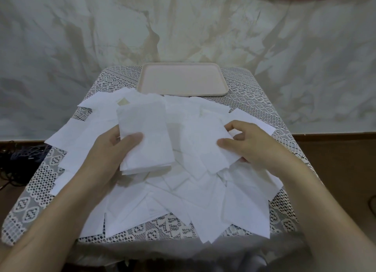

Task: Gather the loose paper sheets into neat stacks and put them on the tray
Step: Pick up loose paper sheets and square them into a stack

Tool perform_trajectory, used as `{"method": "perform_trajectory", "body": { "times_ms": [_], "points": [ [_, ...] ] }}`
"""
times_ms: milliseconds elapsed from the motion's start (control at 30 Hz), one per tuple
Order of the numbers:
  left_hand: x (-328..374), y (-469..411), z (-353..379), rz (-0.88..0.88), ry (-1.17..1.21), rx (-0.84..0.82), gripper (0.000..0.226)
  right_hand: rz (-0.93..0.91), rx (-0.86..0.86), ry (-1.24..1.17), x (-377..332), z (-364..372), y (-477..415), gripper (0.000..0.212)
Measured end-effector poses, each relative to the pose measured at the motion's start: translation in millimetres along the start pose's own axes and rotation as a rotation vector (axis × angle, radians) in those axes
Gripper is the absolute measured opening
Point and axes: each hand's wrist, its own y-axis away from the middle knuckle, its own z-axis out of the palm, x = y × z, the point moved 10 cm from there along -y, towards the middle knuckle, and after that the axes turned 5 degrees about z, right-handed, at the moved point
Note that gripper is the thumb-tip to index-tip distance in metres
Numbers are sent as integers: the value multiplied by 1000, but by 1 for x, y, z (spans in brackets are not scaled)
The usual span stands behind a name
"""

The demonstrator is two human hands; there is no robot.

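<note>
Head view, down onto the lace-covered worktop (36, 182). Gripping a squared stack (144, 137) at 10 o'clock in the left hand (109, 149), thumb pressed on top; pinching a further sheet (205, 143) at 2 o'clock with the right hand (252, 145). Tray (183, 78) at 12 o'clock, no paper on it yet, beyond the loose sheets (183, 200) strewn mid-worktop. Risks: fanning the stack apart while merging under a slack thumb; brushing overhanging sheets at 5 o'clock off the edge with a forearm.
</note>
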Motion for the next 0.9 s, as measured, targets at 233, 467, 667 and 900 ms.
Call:
{"method": "perform_trajectory", "body": {
  "times_ms": [233, 467, 667, 900],
  "points": [
    [-1, -1, -1, -13, 16, 12, 20, -185, 292, 171, -22, -20, -10, 16],
    [-5, -5, -5, 2, -22, -25, 21, -256, 239, 223, -38, -16, -18, 26],
    [-4, -5, -4, 7, 4, -14, 20, -244, 160, 330, -52, 4, -31, 19],
    [-5, -5, -5, 0, -26, -10, 18, -172, 61, 270, -39, 2, -36, 21]
  ]
}}
